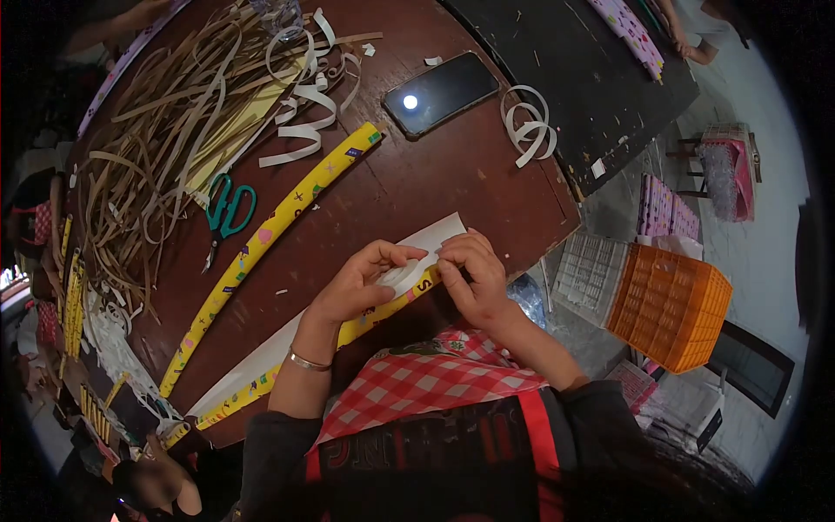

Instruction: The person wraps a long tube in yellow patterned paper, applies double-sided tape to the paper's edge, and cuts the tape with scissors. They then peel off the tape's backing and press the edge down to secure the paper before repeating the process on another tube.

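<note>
In front of me lies a long sheet of yellow patterned paper [383,321], its white back [258,369] partly turned up along one side. My left hand [361,280] is closed with thumb and forefinger on a curled white strip [406,280] over the paper. At the paper's right end my right hand [472,277] pinches its edge, fingertips close to those of the left. Beyond my hands a rolled yellow patterned tube [263,237] lies diagonally on the table. Green-handled scissors [224,211] rest to its left.
On the brown table [348,196] lie a heap of brown strips [165,130], white curled strips [309,130] and a phone [442,94]. A black table [557,70] adjoins it. Orange crates [670,304] stand at right. Other people sit around the edges.
</note>
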The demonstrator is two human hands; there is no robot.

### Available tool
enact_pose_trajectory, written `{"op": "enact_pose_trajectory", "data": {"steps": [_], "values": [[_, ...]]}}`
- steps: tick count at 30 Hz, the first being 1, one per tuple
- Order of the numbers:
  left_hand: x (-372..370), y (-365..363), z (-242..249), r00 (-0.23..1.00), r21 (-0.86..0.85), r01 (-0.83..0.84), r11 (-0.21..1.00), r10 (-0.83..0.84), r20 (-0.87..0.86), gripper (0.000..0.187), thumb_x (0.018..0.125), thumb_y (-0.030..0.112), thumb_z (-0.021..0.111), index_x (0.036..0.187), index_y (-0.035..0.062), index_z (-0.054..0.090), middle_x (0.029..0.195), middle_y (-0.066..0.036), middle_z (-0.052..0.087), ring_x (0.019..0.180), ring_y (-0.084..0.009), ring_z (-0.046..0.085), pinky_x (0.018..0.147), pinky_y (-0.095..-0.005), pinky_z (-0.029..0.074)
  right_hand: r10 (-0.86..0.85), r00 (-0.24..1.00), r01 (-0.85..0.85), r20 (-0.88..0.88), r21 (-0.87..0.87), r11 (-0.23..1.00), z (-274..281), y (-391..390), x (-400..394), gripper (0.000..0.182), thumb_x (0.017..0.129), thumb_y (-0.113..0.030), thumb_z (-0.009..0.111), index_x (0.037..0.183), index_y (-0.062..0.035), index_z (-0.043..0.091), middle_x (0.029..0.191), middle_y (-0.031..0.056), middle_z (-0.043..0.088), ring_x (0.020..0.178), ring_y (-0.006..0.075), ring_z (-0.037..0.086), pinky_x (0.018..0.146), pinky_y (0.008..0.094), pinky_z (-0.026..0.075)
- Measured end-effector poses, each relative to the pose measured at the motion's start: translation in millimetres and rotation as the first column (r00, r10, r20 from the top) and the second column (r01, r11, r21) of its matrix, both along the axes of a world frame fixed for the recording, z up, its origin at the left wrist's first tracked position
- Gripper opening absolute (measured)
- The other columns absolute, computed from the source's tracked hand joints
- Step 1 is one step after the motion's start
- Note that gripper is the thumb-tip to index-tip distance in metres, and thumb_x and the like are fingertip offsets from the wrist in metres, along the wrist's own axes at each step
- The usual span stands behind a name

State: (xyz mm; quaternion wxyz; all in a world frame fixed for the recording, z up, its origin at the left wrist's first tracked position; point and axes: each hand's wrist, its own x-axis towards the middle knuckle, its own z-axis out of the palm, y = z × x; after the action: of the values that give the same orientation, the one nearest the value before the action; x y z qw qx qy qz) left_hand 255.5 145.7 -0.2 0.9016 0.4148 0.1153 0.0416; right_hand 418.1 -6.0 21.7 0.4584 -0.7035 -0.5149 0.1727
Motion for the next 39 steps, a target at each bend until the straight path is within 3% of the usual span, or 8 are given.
{"op": "enact_pose_trajectory", "data": {"steps": [9, 11, 18, 24, 26, 30, 32, 39], "values": [[-3.9, -0.8, -9.6, 0.997, -0.110, 0.023, 0.994, -0.031, -0.072, 0.036, 0.077, 0.002, 0.056, 0.111, 0.0053, 0.043, 0.116, -0.007, 0.056, 0.107, -0.0121, 0.053, 0.092, -0.0259, 0.044, -0.069, 0.995, 0.069, 0.066, 0.007, 0.998, -5.2, 9.8, 15.1, 0.006, 0.080, -0.002, 0.064, 0.082, -0.0016, 0.059, 0.079, 0.0109, 0.061, 0.074, 0.0308, 0.059, 0.073, 0.0402, 0.045], [-2.8, -3.1, -5.3, 0.987, 0.109, 0.038, 0.993, -0.020, -0.159, 0.043, 0.076, -0.003, 0.064, 0.111, 0.0054, 0.043, 0.114, -0.006, 0.055, 0.106, -0.0112, 0.054, 0.091, -0.0257, 0.044, -0.063, 0.993, 0.064, 0.104, -0.008, 0.998, -7.2, 9.8, 17.0, 0.005, 0.081, -0.002, 0.063, 0.083, -0.0013, 0.059, 0.080, 0.0113, 0.061, 0.075, 0.0306, 0.059, 0.075, 0.0398, 0.046], [0.3, -8.0, 2.1, 0.971, 0.209, -0.005, 0.978, 0.055, -0.231, 0.047, 0.075, -0.004, 0.073, 0.110, 0.0061, 0.044, 0.116, -0.006, 0.053, 0.103, -0.0117, 0.055, 0.091, -0.0273, 0.045, -0.059, 0.972, 0.076, 0.229, -0.067, 0.995, -14.6, 14.6, 23.9, 0.005, 0.080, -0.004, 0.064, 0.081, -0.0027, 0.060, 0.080, 0.0100, 0.062, 0.075, 0.0295, 0.061, 0.077, 0.0395, 0.046], [-1.7, -5.2, 3.2, 0.962, 0.453, 0.089, 0.887, 0.042, -0.270, 0.033, 0.072, -0.001, 0.077, 0.085, 0.0055, 0.047, 0.121, -0.010, 0.056, 0.102, -0.0137, 0.056, 0.086, -0.0278, 0.046, -0.078, 0.954, 0.110, 0.288, -0.098, 0.989, -11.0, 20.1, 32.6, 0.005, 0.080, -0.006, 0.064, 0.081, -0.0037, 0.060, 0.080, 0.0095, 0.062, 0.075, 0.0286, 0.060, 0.074, 0.0384, 0.045], [1.9, -5.7, 8.2, 0.984, 0.595, -0.015, 0.804, 0.116, -0.131, 0.035, 0.070, -0.001, 0.077, 0.075, 0.0046, 0.043, 0.120, -0.012, 0.058, 0.101, -0.0168, 0.058, 0.085, -0.0294, 0.046, -0.077, 0.950, 0.113, 0.304, -0.104, 0.988, -11.4, 20.8, 33.8, 0.005, 0.080, -0.006, 0.064, 0.081, -0.0038, 0.060, 0.080, 0.0093, 0.062, 0.075, 0.0283, 0.059, 0.074, 0.0385, 0.044], [-0.6, -5.1, -1.4, 0.983, 0.642, -0.132, 0.755, 0.185, -0.016, 0.036, 0.068, -0.002, 0.077, 0.074, 0.0048, 0.041, 0.118, -0.013, 0.061, 0.101, -0.0192, 0.058, 0.085, -0.0303, 0.046, -0.076, 0.938, 0.120, 0.338, -0.112, 0.986, -13.6, 20.2, 36.6, 0.005, 0.079, -0.006, 0.065, 0.081, -0.0043, 0.061, 0.081, 0.0087, 0.062, 0.077, 0.0278, 0.059, 0.075, 0.0388, 0.043], [-3.1, -1.7, 2.4, 0.973, 0.534, -0.041, 0.844, 0.156, -0.172, 0.036, 0.068, -0.003, 0.074, 0.072, 0.0047, 0.039, 0.117, -0.013, 0.062, 0.104, -0.0192, 0.058, 0.088, -0.0305, 0.045, -0.079, 0.933, 0.123, 0.351, -0.106, 0.987, -14.8, 20.4, 36.7, 0.005, 0.079, -0.007, 0.065, 0.080, -0.0045, 0.061, 0.081, 0.0085, 0.062, 0.077, 0.0277, 0.059, 0.075, 0.0388, 0.043], [-3.1, 1.7, 5.9, 0.981, 0.554, -0.049, 0.831, 0.146, -0.132, 0.030, 0.068, -0.005, 0.071, 0.074, 0.0040, 0.043, 0.122, -0.013, 0.060, 0.107, -0.0197, 0.057, 0.092, -0.0314, 0.042, -0.100, 0.919, 0.145, 0.380, -0.089, 0.985, -16.2, 22.3, 38.0, 0.005, 0.078, -0.008, 0.066, 0.080, -0.0046, 0.063, 0.080, 0.0078, 0.062, 0.076, 0.0268, 0.059, 0.075, 0.0384, 0.042]]}}
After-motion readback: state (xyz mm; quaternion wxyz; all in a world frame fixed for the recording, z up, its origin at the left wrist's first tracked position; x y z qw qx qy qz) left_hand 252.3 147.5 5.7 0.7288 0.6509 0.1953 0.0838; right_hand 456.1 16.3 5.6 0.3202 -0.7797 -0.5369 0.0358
